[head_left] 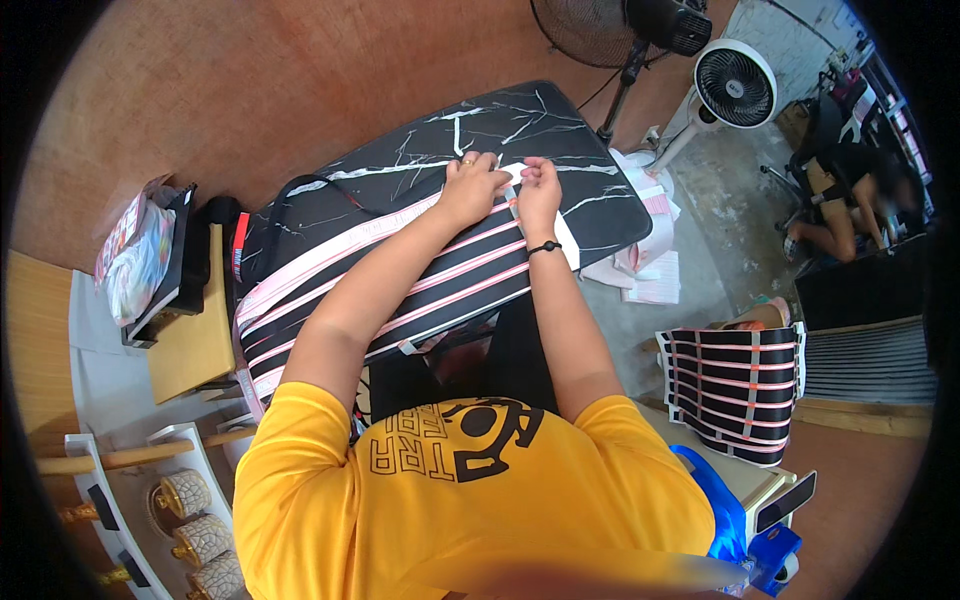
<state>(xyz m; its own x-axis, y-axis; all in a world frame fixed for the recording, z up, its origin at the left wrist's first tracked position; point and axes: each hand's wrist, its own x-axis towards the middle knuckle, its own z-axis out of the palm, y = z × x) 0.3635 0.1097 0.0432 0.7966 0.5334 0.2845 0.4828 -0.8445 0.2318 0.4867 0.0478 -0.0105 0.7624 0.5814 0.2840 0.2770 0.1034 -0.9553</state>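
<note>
A long black sheet [440, 285] with pink-and-white strips running along it lies across the table. My left hand [472, 190] rests on its far end, fingers laid over the edge and thumb pointing toward the other hand. Close beside it, my right hand [540, 188] has its fingers curled together at a small white strip end [516, 172]. The fingers partly cover where they meet the strip. A grey crosswise band [511, 200] runs over the strips just below the hands. Toward the lower left the sheet reaches the table's near end.
The black marble-patterned table [590, 200] borders a brown wall. Beyond it stand a white fan [735, 85] and a dark fan [590, 25]. White papers [655, 275] lie on the floor. Another striped black sheet [735, 390] hangs at right. A person [860, 195] sits farther off.
</note>
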